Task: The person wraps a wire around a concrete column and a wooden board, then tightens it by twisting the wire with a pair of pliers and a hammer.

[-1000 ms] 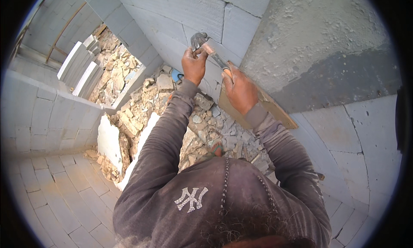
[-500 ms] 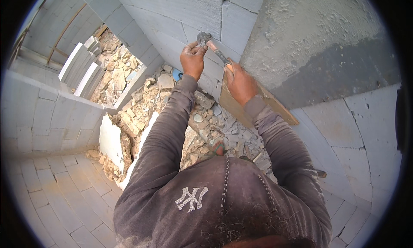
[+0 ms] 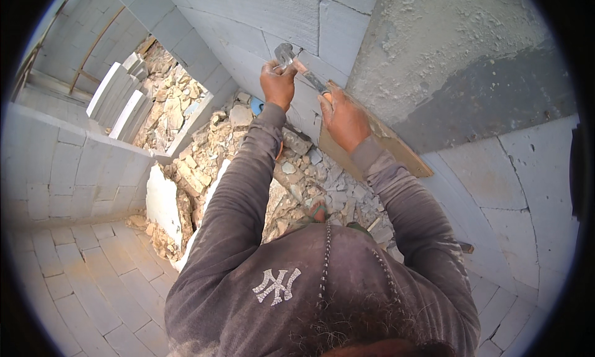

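Note:
My right hand (image 3: pixel 346 123) is wrapped round the orange-and-dark grip of a hammer (image 3: pixel 316 81). The hammer's grey metal head (image 3: pixel 284 54) is up by the pale block wall (image 3: pixel 291 16), just beyond the fingers of my left hand (image 3: pixel 277 87). Those left fingers are pinched together close to the hammer head; what they hold, if anything, is too small to make out. A small, thin dark thing (image 3: pixel 300 51) shows at the wall just right of the hammer head.
A wooden board (image 3: pixel 396 147) lies along the lower edge of the grey plastered patch (image 3: pixel 458 66), under my right forearm. Broken rubble (image 3: pixel 291 177) covers the ground around my foot. A window opening (image 3: pixel 167 96) is at left, with stacked white slabs (image 3: pixel 118 100).
The hammer head has shifted slightly left, uncovering the small dark thing at the wall. My left hand has stayed nearly in place, and my right hand keeps its grip.

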The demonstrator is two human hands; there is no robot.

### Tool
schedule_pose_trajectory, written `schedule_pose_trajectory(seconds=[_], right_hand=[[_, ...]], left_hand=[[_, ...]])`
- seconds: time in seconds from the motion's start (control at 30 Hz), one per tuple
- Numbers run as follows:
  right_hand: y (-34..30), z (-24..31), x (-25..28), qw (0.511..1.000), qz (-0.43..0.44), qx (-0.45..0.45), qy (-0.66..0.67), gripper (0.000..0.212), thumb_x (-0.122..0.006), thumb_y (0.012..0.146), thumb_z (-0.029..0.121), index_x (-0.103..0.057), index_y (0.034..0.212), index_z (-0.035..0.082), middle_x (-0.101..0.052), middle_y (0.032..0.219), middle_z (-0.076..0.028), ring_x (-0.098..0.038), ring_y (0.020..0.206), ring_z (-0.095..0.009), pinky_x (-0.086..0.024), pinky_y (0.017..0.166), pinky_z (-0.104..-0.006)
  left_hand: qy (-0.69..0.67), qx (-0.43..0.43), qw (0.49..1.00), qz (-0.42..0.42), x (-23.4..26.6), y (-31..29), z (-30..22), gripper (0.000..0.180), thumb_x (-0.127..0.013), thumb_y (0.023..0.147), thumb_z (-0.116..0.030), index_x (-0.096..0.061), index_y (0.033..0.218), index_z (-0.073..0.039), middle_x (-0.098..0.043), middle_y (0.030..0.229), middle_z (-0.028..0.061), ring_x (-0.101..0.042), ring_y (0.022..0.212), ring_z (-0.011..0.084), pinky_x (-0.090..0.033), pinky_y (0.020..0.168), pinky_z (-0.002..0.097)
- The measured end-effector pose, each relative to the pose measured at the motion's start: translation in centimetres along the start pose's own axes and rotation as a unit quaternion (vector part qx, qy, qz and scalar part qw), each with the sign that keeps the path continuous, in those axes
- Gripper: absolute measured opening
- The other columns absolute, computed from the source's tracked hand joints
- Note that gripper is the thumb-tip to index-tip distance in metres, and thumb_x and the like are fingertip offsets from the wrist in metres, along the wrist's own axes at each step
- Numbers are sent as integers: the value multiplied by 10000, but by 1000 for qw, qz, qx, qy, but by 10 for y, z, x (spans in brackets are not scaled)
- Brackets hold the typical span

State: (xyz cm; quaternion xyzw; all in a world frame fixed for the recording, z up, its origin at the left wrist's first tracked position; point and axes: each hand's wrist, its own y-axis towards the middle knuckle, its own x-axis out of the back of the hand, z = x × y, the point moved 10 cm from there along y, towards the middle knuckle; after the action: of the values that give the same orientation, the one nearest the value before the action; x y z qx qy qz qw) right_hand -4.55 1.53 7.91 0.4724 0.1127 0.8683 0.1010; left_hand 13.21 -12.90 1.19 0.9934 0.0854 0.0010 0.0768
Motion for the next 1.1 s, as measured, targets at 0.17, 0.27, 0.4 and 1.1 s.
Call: schedule_pose_trajectory(seconds=[0.17, 0.27, 0.4, 1.1], right_hand=[[6, 5, 4, 999, 25, -33, 14, 404, -572, 1031, 348, -608, 1237, 3, -716, 959, -263, -695, 872, -462, -553, 735, -534], [8, -9, -11, 999, 24, -37, 8, 435, -543, 1040, 367, -579, 1265, -3, -722, 964, -262, -702, 882, -460, -556, 757, -538], [6, -11, -8, 995, 52, -82, 4, 424, -532, 1042, 376, -576, 1232, -1, -726, 943, -255, -708, 881, -455, -556, 763, -542], [12, 0, 5, 997, 50, -63, 7, 413, -536, 1041, 407, -608, 1044, 1, -720, 950, -253, -706, 906, -450, -547, 787, -549]], left_hand=[[-5, -1, 1000, 1, 3, -2, -3, 514, -833, 841, -84, -535, 1211, 111, -735, 932, 173, -685, 819, 165, -531, 693, 273], [-14, -1, 1000, 7, 3, 4, 7, 519, -836, 840, -94, -535, 1210, 110, -734, 938, 182, -692, 829, 177, -539, 705, 280], [-5, 1, 1000, -8, -2, 0, -4, 503, -825, 845, -89, -532, 1205, 107, -733, 944, 186, -692, 821, 181, -541, 696, 285], [-24, 26, 999, -8, 1, -2, -6, 552, -848, 832, -94, -522, 1225, 116, -727, 1003, 177, -683, 907, 180, -536, 762, 276]])
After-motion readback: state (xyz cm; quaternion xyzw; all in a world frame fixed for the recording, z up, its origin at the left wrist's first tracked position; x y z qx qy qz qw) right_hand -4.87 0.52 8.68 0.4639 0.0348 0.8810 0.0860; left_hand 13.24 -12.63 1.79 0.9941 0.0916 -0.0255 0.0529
